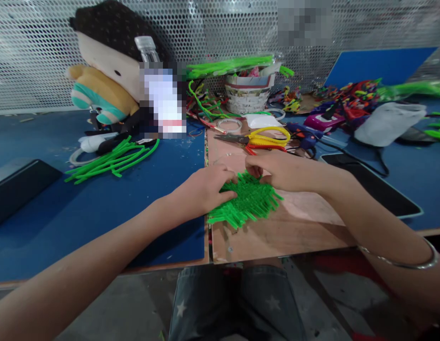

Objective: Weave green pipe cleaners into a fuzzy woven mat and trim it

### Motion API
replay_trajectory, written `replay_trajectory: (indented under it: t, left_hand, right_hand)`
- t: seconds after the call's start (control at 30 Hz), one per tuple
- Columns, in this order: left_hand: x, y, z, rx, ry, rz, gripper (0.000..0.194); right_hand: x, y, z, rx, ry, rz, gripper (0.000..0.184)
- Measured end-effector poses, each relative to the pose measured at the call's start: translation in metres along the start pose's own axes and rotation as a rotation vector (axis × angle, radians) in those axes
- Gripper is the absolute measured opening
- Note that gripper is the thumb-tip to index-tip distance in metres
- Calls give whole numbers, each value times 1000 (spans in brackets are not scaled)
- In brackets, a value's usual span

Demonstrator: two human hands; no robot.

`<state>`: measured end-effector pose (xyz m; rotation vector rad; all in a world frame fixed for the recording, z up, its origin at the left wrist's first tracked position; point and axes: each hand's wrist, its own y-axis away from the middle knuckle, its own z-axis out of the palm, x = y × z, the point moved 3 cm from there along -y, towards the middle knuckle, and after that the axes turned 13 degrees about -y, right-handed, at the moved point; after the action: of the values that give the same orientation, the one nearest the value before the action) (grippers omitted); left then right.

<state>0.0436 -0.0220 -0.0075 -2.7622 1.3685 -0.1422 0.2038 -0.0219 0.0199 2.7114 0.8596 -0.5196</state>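
Lying at the near left part of a pale wooden board (273, 239), a dense piece of crossed fuzzy green stems (250, 201), loose ends fringing its near and right edges. Both bare hands on it. Left hand (210, 190) at the piece's left edge: partly open, fingers bent, thumb and forefinger a little apart over the stems; cannot tell whether any stem is pinched. Right hand (267, 168) at the far edge: fingers curled well in, thumb tip down by the stems; cannot tell what, if anything, is gripped. Silvery bangle (415, 266) on the right forearm.

Just beyond the right hand: yellow-handled scissors (269, 137), blades pointing left. Farther back, a white woven basket (247, 97), a packet of green stems (230, 67) across its top. Left, on the blue tabletop (141, 203): a loose bundle of green stems (111, 163), well apart from the piece. Behind the bundle, a plush toy (109, 57) against perforated metal mesh (220, 28).
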Motion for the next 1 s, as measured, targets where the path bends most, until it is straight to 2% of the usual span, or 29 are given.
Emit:
replay_trajectory:
  t: [0.23,0.4,0.53,0.67,0.87,1.0]
  left_hand:
    - [0,0,-1,-22,1,-5,24]
    - [-1,1,1,47,27,10,24]
    - [-3,1,0,104,139,-43,40]
    - [-8,-1,-4,87,273,-162,59]
    - [-18,-6,-9,88,478,-169,57]
    - [-26,-8,-8,86,504,-201,52]
  right_hand:
    - [4,0,-1,34,-6,-3,15]
    - [5,-1,-6,59,-80,20,15]
    - [7,-4,-11,218,-175,-43,16]
    - [11,-5,-16,380,-286,-91,13]
    - [8,-1,-21,474,-581,-90,17]
    - [8,0,-22,523,-675,-88,17]
